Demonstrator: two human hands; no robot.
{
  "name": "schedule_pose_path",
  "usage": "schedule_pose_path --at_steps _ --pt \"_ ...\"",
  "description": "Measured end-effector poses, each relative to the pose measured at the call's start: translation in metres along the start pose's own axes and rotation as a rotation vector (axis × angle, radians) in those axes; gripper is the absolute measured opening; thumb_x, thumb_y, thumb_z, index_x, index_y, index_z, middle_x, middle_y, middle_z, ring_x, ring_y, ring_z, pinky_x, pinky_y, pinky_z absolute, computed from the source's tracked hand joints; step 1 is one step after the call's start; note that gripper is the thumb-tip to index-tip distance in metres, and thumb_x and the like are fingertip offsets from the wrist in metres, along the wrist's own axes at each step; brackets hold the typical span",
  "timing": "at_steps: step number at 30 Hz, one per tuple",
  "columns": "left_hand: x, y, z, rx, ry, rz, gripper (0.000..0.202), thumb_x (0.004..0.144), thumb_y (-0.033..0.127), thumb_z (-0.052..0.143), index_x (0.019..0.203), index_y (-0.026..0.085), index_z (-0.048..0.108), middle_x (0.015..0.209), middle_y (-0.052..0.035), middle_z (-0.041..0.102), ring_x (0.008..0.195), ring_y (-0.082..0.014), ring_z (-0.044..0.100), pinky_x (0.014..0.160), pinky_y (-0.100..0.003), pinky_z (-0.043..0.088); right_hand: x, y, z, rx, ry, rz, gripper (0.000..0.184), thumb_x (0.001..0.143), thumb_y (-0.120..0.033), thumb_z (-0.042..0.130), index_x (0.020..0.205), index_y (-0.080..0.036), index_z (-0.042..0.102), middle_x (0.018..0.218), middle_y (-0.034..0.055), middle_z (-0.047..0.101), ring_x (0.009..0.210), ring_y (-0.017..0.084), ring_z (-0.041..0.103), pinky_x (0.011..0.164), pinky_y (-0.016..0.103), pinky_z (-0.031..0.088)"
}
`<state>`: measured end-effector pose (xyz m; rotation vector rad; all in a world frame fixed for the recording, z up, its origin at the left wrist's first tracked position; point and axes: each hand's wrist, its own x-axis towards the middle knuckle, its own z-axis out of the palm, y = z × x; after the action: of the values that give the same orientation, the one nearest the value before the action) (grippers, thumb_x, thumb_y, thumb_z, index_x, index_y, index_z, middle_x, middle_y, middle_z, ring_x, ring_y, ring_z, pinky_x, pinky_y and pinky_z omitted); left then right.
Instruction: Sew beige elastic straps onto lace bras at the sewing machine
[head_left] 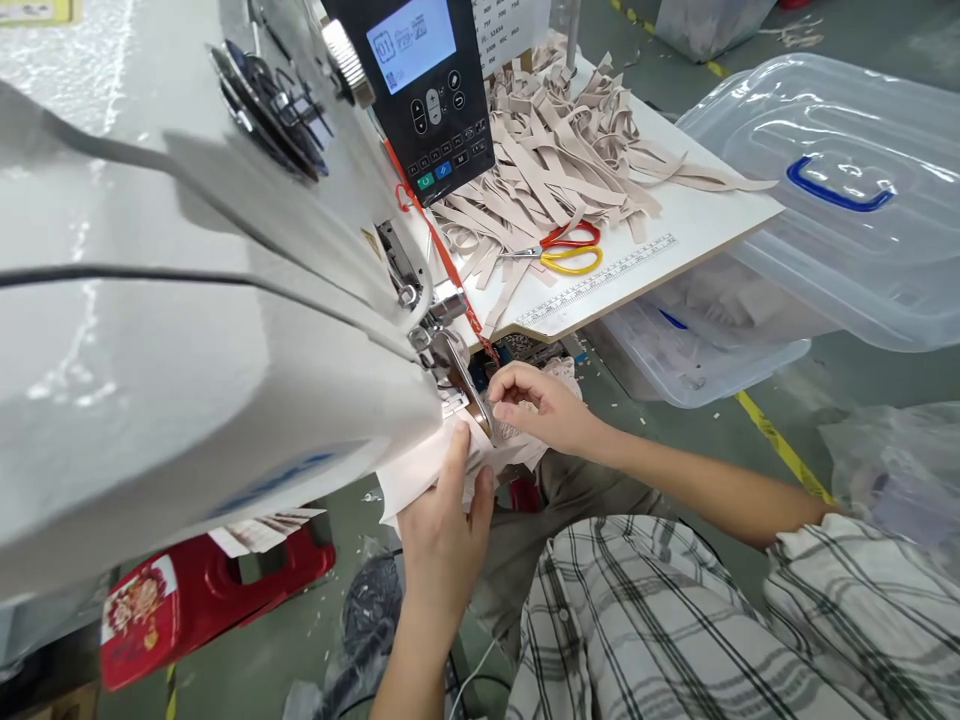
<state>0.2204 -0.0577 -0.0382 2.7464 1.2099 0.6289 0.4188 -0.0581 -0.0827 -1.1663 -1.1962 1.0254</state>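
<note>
Pale pink fabric (409, 475) lies under the head of a sewing machine (330, 400), at its presser foot (454, 400). My left hand (442, 530) is on this fabric, its index finger pointing up to the foot and its thumb apart to the right; the other fingers are partly hidden, gripping the cloth. Just right of the foot is my right hand (551, 410), fingers curled toward the thumb in a pinch. Whatever it may hold is too small to tell. Gathered, lacy cloth (562, 372) shows behind and below the right hand.
A control panel (424, 100) stands behind the needle area. On the white table board (592, 310) lie a heap of beige straps (555, 150) and scissors (574, 248) with red and yellow handles. Lidded plastic bins (840, 230) stand right; a red stool (217, 590) is lower left.
</note>
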Motion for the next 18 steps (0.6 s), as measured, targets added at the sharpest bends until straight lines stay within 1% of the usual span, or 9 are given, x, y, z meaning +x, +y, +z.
schedule_pose_path --at_steps 3,5,7,9,12,14,15,16,18 --pt "0.001 0.002 0.0 0.012 0.017 0.014 0.046 0.094 0.024 0.059 0.139 0.016 0.053 0.129 -0.0223 0.066 0.12 -0.0349 0.065 0.096 -0.049 0.055 -0.004 -0.003 0.002 0.035 -0.011 -0.016 0.017 0.088 -0.037 0.064 0.087 -0.021 0.059 0.091 0.0025 0.06 0.081 0.015 0.056 0.074 0.03 0.047" --pt "0.0 0.002 0.0 0.001 0.01 0.019 0.046 0.095 0.024 0.058 0.14 0.018 0.052 0.128 -0.0209 0.068 0.117 -0.0333 0.067 0.094 -0.046 0.056 -0.006 -0.004 0.004 0.052 -0.011 -0.018 0.018 0.087 -0.038 0.065 0.086 -0.021 0.057 0.09 0.0022 0.059 0.08 0.015 0.056 0.075 0.03 0.047" --pt "-0.004 0.002 0.002 -0.016 0.008 -0.003 0.052 0.097 0.027 0.056 0.147 0.017 0.044 0.123 -0.0212 0.07 0.111 -0.0328 0.07 0.087 -0.043 0.058 -0.007 -0.004 0.005 0.056 -0.007 -0.029 0.02 0.086 -0.038 0.065 0.086 -0.021 0.056 0.089 0.002 0.058 0.08 0.015 0.056 0.075 0.031 0.047" --pt "-0.009 0.0 0.004 -0.005 0.037 -0.066 0.069 0.097 0.036 0.054 0.155 0.012 0.027 0.12 -0.0258 0.069 0.106 -0.0355 0.071 0.08 -0.044 0.059 -0.008 -0.005 0.007 0.034 0.006 -0.051 0.02 0.086 -0.039 0.065 0.085 -0.021 0.055 0.088 0.0022 0.058 0.081 0.016 0.055 0.077 0.032 0.046" --pt "-0.017 0.001 0.01 0.008 0.071 -0.197 0.087 0.098 0.048 0.048 0.158 0.004 0.004 0.12 -0.0324 0.066 0.084 -0.0351 0.075 0.068 -0.043 0.059 -0.011 -0.008 0.009 -0.022 0.034 -0.064 0.021 0.085 -0.04 0.065 0.086 -0.021 0.055 0.087 0.0024 0.059 0.081 0.017 0.056 0.079 0.033 0.045" --pt "-0.022 0.006 0.015 -0.008 0.027 -0.263 0.088 0.099 0.049 0.046 0.159 0.004 0.0 0.116 -0.0318 0.068 0.065 -0.0294 0.074 0.058 -0.039 0.057 -0.016 -0.012 0.012 -0.051 0.045 -0.044 0.024 0.084 -0.042 0.065 0.089 -0.02 0.056 0.088 0.0031 0.06 0.082 0.018 0.056 0.079 0.033 0.045" --pt "-0.025 0.011 0.018 -0.009 0.01 -0.276 0.088 0.099 0.049 0.046 0.159 0.004 0.0 0.116 -0.0318 0.068 0.064 -0.0286 0.073 0.055 -0.037 0.056 -0.021 -0.014 0.013 -0.062 0.042 -0.024 0.026 0.083 -0.044 0.066 0.091 -0.02 0.057 0.09 0.0038 0.061 0.084 0.018 0.057 0.079 0.033 0.045" --pt "-0.029 0.018 0.021 0.0 0.003 -0.272 0.088 0.099 0.047 0.047 0.159 0.004 -0.001 0.118 -0.0325 0.067 0.069 -0.03 0.074 0.056 -0.037 0.057 -0.026 -0.016 0.014 -0.066 0.035 0.007 0.028 0.083 -0.045 0.066 0.094 -0.02 0.058 0.092 0.0045 0.063 0.085 0.019 0.057 0.078 0.032 0.046" --pt "-0.037 0.036 0.029 0.03 0.048 -0.201 0.088 0.098 0.044 0.049 0.159 0.005 0.0 0.126 -0.0338 0.062 0.094 -0.0362 0.074 0.067 -0.041 0.061 -0.038 -0.019 0.015 -0.044 0.011 0.097 0.028 0.085 -0.046 0.063 0.096 -0.02 0.059 0.093 0.0049 0.064 0.085 0.019 0.058 0.074 0.031 0.046"
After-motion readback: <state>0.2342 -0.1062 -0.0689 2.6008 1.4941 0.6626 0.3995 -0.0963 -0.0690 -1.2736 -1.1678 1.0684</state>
